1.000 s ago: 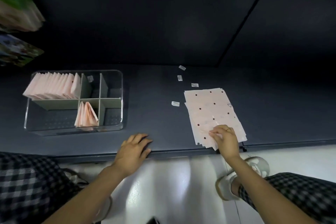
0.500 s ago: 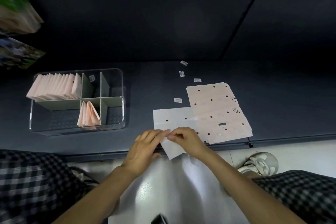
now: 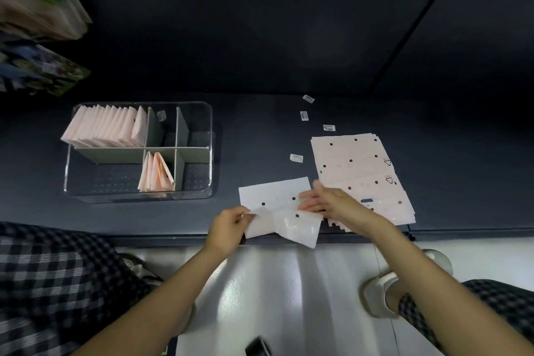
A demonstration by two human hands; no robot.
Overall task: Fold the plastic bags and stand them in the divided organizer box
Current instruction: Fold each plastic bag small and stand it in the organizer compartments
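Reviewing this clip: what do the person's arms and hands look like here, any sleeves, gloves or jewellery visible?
Both forearms are bare up to the frame edge, so no sleeves show. The left hand and the right hand wear no gloves. No watch or bracelet is visible at either wrist. Whether any finger carries a ring cannot be told in this frame.

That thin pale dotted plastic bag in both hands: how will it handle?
The pale dotted plastic bag is probably floppy: its near edge sags off the dark shelf. Likely slippery, given the glossy sheen. Light enough that the left hand pinches one corner.
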